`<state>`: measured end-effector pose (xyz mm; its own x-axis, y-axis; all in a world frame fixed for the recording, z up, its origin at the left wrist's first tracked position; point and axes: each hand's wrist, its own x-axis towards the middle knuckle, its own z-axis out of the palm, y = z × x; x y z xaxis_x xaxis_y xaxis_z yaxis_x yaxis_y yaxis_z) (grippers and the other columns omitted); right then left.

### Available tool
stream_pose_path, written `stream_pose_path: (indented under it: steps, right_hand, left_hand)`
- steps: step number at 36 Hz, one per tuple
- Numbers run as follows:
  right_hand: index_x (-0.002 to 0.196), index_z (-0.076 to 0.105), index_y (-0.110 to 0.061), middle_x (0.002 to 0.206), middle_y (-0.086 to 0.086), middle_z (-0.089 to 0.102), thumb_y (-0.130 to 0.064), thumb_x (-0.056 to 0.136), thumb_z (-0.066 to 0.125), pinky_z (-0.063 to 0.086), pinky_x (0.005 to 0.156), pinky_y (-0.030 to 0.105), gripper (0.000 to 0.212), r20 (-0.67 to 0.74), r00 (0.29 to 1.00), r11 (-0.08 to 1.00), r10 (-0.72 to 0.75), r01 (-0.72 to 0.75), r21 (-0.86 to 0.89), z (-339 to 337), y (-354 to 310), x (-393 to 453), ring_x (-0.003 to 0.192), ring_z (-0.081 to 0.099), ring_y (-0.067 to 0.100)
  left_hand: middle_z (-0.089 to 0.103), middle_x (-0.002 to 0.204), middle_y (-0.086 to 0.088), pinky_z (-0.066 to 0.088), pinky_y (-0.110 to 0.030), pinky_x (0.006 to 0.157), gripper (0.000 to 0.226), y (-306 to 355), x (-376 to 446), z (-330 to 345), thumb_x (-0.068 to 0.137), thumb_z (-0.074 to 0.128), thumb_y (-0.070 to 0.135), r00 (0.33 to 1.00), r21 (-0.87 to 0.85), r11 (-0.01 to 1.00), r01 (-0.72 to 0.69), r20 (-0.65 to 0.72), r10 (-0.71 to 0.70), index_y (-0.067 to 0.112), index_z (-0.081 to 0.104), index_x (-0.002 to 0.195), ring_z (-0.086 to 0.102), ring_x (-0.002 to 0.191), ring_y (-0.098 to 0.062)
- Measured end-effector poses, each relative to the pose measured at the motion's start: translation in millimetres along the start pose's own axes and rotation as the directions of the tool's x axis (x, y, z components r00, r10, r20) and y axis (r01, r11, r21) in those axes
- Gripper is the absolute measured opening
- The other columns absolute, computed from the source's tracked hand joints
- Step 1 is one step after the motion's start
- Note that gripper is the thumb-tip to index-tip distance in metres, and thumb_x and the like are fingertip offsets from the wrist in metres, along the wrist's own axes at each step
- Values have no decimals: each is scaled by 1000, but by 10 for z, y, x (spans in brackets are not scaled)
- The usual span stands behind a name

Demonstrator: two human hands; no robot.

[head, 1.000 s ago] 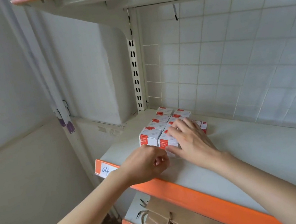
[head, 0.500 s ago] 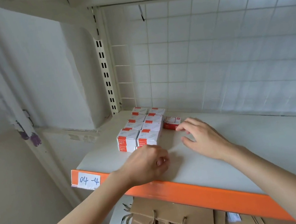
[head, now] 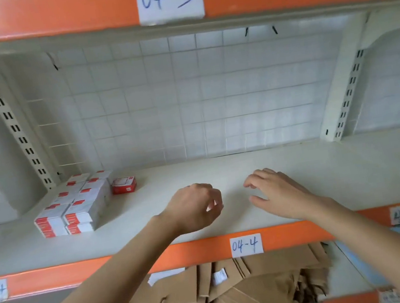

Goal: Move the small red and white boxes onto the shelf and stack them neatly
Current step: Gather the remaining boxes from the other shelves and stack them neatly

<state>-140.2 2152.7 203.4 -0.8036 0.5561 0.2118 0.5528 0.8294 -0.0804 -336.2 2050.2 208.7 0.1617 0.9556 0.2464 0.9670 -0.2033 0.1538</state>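
Boxes (head: 72,209) in red and white are stacked in two rows, two layers high, at the left end of the shelf (head: 301,175), and one separate red box (head: 124,185) is set just beside the rear of that stack. Well right of the stack, over the front of the shelf, the left hand (head: 193,208) is held with fingers loosely curled on nothing, and the right hand (head: 276,193) with fingers loosely spread, empty. Brown paper bags (head: 240,290) are piled on the level below.
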Motion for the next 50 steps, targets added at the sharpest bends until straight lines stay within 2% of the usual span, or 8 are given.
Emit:
stream_pose_path:
  steps: [12, 18, 23, 27, 31, 40, 47, 50]
  right_hand:
    - [126, 49, -15, 125, -3, 51, -28, 94, 47, 38, 96, 33, 34, 35, 974, 974, 224, -222, -49, -454, 1070, -1560, 115, 45, 14]
    - [120, 50, -14, 115, 0, 52, -26, 93, 50, 38, 92, 30, 29, 13, 935, 933, 355, -354, -59, -687, 1582, -2189, 111, 45, 16]
    - [118, 52, -15, 112, 0, 53, -29, 93, 51, 41, 88, 30, 29, -27, 910, 907, 413, -414, -73, -780, 1920, -2470, 108, 47, 17]
    - [122, 51, -13, 118, 2, 53, -29, 93, 50, 41, 93, 33, 33, -46, 893, 888, 448, -451, -94, -810, 2213, -2637, 112, 47, 18]
    - [127, 49, -14, 125, 1, 50, -27, 95, 48, 39, 97, 35, 35, -35, 880, 875, 473, -474, -94, -817, 2600, -2796, 117, 45, 18]
    - [128, 49, -13, 127, 1, 49, -24, 93, 50, 40, 97, 32, 36, 17, 836, 830, 549, -543, -128, -1198, 3894, -2947, 117, 43, 17]
    - [128, 48, -14, 130, 0, 47, -26, 94, 49, 40, 96, 31, 36, 68, 782, 782, 619, -606, -143, -1126, 4663, -3097, 119, 43, 16]
    - [128, 47, -12, 133, 2, 45, -26, 94, 50, 41, 97, 31, 38, 85, 750, 755, 656, -653, -65, -1065, 4916, -3101, 119, 44, 17]
  left_hand:
    - [61, 96, 6, 46, -25, 71, 18, 1594, 859, 553, 92, 50, 30, 980, -57, 978, -200, 9, 201, 24, 66, 96, 58, 89, -13]
    - [58, 103, -4, 48, -32, 76, 22, 2435, 1264, 782, 91, 47, 25, 955, -61, 956, -288, 61, 292, 16, 65, 100, 57, 96, -24]
    - [56, 109, -3, 42, -29, 78, 26, 2844, 1619, 936, 93, 48, 30, 933, -21, 936, -351, 79, 351, 22, 60, 114, 56, 103, -24]
    - [56, 106, -2, 42, -28, 77, 23, 3109, 1968, 1059, 90, 50, 26, 914, -27, 919, -392, 98, 393, 24, 63, 108, 57, 102, -22]
    - [56, 103, -3, 40, -26, 72, 21, 3401, 2407, 1266, 90, 49, 26, 903, -53, 912, -407, 124, 411, 20, 63, 104, 57, 98, -22]
    - [60, 102, -1, 47, -29, 79, 20, 4136, 3550, 1690, 91, 51, 28, 935, -235, 912, -337, 28, 353, 22, 65, 104, 59, 93, -20]
    - [61, 103, 1, 49, -30, 80, 21, 4393, 4047, 1989, 91, 49, 28, 946, -258, 921, -292, 63, 318, 23, 64, 104, 59, 92, -18]
    - [61, 104, 2, 49, -29, 81, 21, 4415, 4195, 2040, 91, 49, 28, 952, -254, 928, -272, 69, 298, 23, 65, 105, 60, 93, -17]
